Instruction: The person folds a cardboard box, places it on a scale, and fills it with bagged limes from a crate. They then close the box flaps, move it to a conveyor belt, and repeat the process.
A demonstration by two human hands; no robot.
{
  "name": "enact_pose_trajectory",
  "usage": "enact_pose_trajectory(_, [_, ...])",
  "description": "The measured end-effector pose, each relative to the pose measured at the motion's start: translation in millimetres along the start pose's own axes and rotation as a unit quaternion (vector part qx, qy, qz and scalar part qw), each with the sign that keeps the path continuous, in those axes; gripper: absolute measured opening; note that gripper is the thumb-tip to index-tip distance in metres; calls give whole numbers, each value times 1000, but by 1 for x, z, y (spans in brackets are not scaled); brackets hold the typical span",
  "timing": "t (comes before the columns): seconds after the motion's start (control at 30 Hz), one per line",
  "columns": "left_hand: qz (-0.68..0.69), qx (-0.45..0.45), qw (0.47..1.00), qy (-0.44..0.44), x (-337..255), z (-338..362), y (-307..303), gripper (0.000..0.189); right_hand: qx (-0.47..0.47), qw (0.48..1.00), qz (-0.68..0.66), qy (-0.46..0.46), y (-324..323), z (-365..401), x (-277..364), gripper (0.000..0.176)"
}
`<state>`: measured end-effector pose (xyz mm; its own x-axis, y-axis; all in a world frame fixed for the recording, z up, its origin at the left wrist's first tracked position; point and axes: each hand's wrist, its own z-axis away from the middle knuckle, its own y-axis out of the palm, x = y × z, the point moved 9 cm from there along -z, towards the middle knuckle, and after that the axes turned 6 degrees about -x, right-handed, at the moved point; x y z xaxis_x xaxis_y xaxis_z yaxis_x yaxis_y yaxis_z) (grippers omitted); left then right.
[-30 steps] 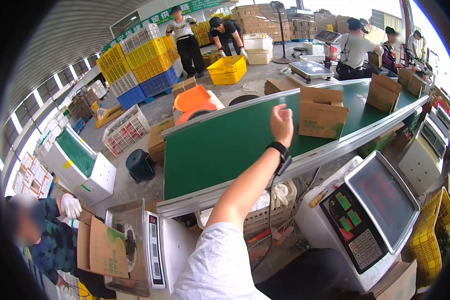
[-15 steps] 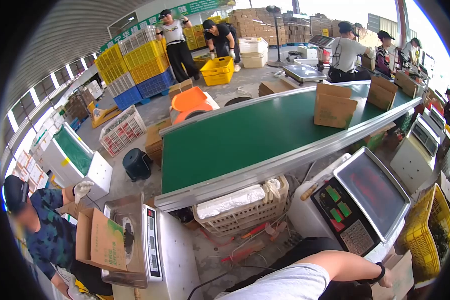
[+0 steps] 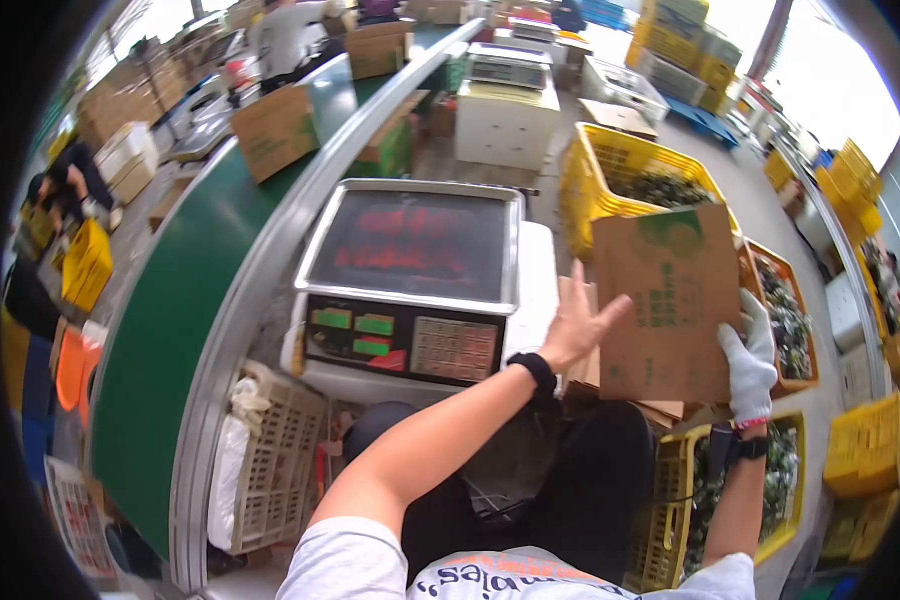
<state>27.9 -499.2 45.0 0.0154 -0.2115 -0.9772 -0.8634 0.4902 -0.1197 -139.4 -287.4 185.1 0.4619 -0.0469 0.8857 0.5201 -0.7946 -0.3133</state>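
Note:
A flat brown cardboard carton [image 3: 670, 310] with green print stands raised in front of me, right of the scale. My right hand [image 3: 750, 360], in a pale knitted glove, is closed on its right edge. My left hand [image 3: 578, 325] is bare and open, fingers spread, at the carton's left edge. One fingertip overlaps the printed face; whether it touches cannot be seen. More flat cardboard [image 3: 660, 412] lies below and behind the carton. The weighing scale [image 3: 410, 250] with a metal tray and keypad is left of my left hand.
A green conveyor belt [image 3: 170, 370] with a metal rail runs along the left, carrying upright cartons [image 3: 275, 130]. Yellow crates [image 3: 595, 195] of dark green produce stand ahead and beside my right arm. An orange crate [image 3: 800, 383] is at right. People work in the background.
My view has swung right, toward the scale and crates. The carton, low at the right edge before, is now raised before me. My gloved right hand has come into view, holding it.

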Motion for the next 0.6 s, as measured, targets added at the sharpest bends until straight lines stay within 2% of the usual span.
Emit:
enact_pose_trajectory(0.07, [25,-30,996,82,-64,1,-29,112,8,994,105,-38,1,4,44,55])
enact_pose_trajectory(0.13, [97,-16,991,89,-77,2,-25,108,75,981,170,-58,20,10,73,52])
enact_pose_trajectory(0.17, [57,-60,987,138,-89,6,-28,99,112,969,194,-108,34,16,83,47])
enact_pose_trajectory(0.2, [57,-58,987,138,-89,6,-25,99,142,954,210,-163,48,22,87,39])
enact_pose_trajectory(0.27, [196,-65,977,45,-68,0,-21,96,145,926,265,-227,63,30,93,36])
enact_pose_trajectory(0.3, [168,-64,983,40,-63,-2,-23,91,159,942,226,-192,64,27,88,28])
enact_pose_trajectory(0.33, [168,-64,983,43,-62,-3,-24,91,157,941,226,-195,63,24,91,28])
enact_pose_trajectory(0.4, [116,-73,991,-10,-49,-5,-25,91,231,961,149,-23,64,12,68,31])
enact_pose_trajectory(0.43, [115,-71,991,-7,-49,-4,-23,91,258,940,224,-11,65,6,58,39])
enact_pose_trajectory(0.47, [106,-94,990,7,-51,-4,-24,90,253,942,221,-12,62,-3,59,39])
enact_pose_trajectory(0.53, [96,-111,989,22,-55,-4,-26,88,308,907,285,40,61,-9,46,36])
enact_pose_trajectory(0.57, [121,-72,990,8,-56,-4,-23,86,353,872,315,-129,63,-12,51,35])
enact_pose_trajectory(0.6, [147,-34,989,-6,-59,-4,-20,84,365,822,364,-240,63,-16,48,35])
